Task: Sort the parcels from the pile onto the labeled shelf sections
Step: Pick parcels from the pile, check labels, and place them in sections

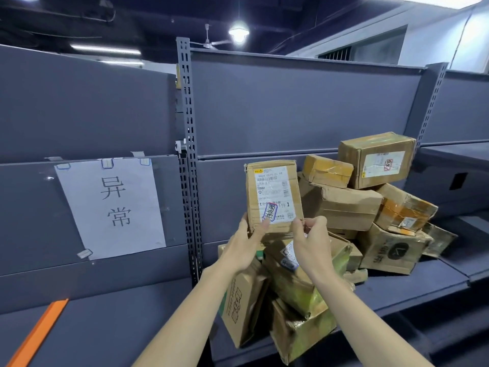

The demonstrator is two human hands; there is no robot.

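Both hands are holding 1 small cardboard parcel (274, 197) upright above the pile, label side facing the camera. Left hand (244, 245) is gripping the lower left corner, fingers curling round the edge and thumb lying on the front face. Right hand (312, 241) is pinching the lower right corner, fingertips on the bottom edge of the white shipping label (275, 198). The label is showing barcodes, printed text and a red-blue stamp near the bottom.

The parcel is sitting in the air, in front of the grey back panel (291, 107) of the middle shelf bay, apart from the boxes behind it.

The pile of parcels (344, 207) is lying on the grey shelf (423, 282) below and to the right: brown cartons stacked loosely, several crushed or taped. 1 box with a white label (378, 160) is sitting on top at the back, tilted. 1 carton with black printing (239, 305) is leaning at the front edge, just under the left forearm.

Left bay: a white paper sign (113, 207) with 2 large characters is hanging taped to the panel, slightly tilted. An orange strip (39, 332) is lying on the lower left shelf surface. A slotted upright post (189, 154) is separating the 2 bays.
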